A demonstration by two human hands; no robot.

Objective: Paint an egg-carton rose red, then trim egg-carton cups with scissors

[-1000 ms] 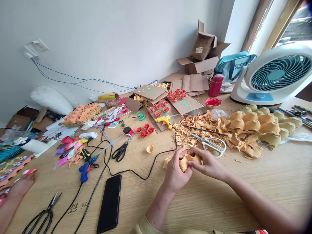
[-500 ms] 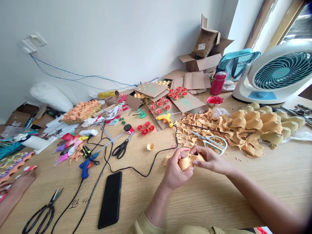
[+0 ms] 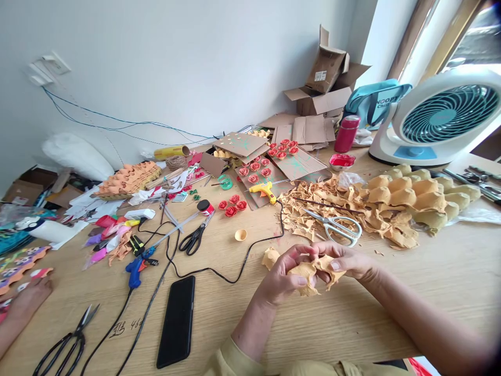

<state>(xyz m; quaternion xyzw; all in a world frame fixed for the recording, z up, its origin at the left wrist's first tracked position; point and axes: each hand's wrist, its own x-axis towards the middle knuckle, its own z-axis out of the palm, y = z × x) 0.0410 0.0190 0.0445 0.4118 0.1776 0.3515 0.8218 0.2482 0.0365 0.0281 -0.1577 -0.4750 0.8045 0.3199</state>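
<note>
Both my hands grip a torn piece of orange egg carton [image 3: 305, 277] over the front of the table. My left hand [image 3: 282, 282] is closed on its left part, thumb on top. My right hand [image 3: 350, 259] pinches the right part, where ragged edges show. I cannot tell whether the two parts are still joined. Just left of my left hand lies another egg carton cup [image 3: 270, 257]. Farther off stands a small trimmed cup [image 3: 240, 235]. White-handled scissors [image 3: 340, 227] lie beyond my right hand, at the edge of a pile of carton scraps [image 3: 324, 201].
A yellow glue gun [image 3: 266, 191] trails a black cord across the table. Red paper roses [image 3: 233, 205], black scissors [image 3: 191, 239], a blue glue gun [image 3: 135, 269] and a phone [image 3: 176, 321] lie left. Egg trays [image 3: 417, 193] and a fan [image 3: 438, 120] stand right. Another person's hand [image 3: 35, 292] is at far left.
The egg carton piece has turned and opened out between my hands, showing ragged edges. My hands have shifted slightly down and right, uncovering more of the cup beside my left hand.
</note>
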